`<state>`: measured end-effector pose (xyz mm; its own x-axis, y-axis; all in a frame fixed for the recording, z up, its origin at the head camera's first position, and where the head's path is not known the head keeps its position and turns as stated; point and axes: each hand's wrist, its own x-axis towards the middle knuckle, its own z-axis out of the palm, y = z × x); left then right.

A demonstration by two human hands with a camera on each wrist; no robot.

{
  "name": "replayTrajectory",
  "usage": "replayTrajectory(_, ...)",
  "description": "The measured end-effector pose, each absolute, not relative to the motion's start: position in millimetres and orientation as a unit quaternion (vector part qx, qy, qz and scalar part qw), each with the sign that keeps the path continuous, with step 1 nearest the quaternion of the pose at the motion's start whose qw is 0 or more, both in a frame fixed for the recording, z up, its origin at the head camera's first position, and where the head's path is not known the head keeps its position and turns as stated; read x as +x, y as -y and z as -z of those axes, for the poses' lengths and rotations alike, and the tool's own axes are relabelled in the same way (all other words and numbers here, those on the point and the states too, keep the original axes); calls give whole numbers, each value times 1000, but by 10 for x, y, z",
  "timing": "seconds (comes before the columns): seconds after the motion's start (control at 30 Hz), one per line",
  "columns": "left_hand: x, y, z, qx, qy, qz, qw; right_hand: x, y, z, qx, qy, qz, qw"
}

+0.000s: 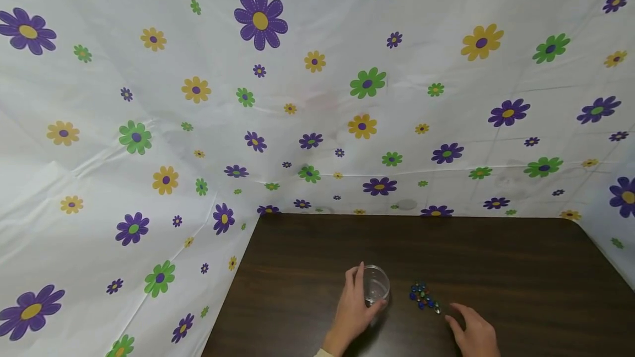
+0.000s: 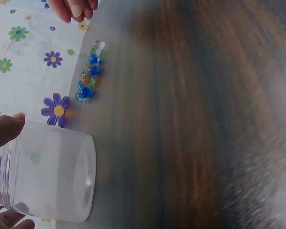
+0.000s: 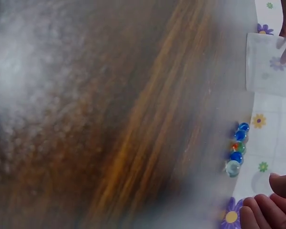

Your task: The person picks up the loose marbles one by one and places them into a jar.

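My left hand (image 1: 351, 308) grips a clear plastic jar (image 1: 378, 286) by its upper part, the thumb on one side and fingers on the other. In the left wrist view the jar (image 2: 57, 167) stands upright on the table, its see-through wall letting the flowered cloth show. To the jar's right lies a small cluster of glass marbles (image 1: 421, 295), mostly blue, with green, orange and clear ones among them. Just right of these marbles, my right hand (image 1: 473, 330) hovers with loosely bent fingers and nothing visible in it. A clear marble (image 3: 232, 168) is the closest to it.
The dark brown wooden table (image 1: 297, 252) has a rounded far right corner. White cloth (image 1: 317, 103) printed with purple, green and yellow flowers hangs behind the table and along both sides.
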<state>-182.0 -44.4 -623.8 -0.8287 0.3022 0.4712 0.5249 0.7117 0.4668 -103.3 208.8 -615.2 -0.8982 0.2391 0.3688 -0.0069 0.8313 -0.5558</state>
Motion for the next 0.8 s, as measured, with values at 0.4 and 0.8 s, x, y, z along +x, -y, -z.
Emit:
replayTrajectory(0.4,-1712,393,6212,-220,906,333,143,-1120,-2114,6103,-109,925,-349,102)
replayTrajectory(0.8,-1695,388,6244,-212,902,353,133,-1212,-2117,6158,-113,926,-351,86)
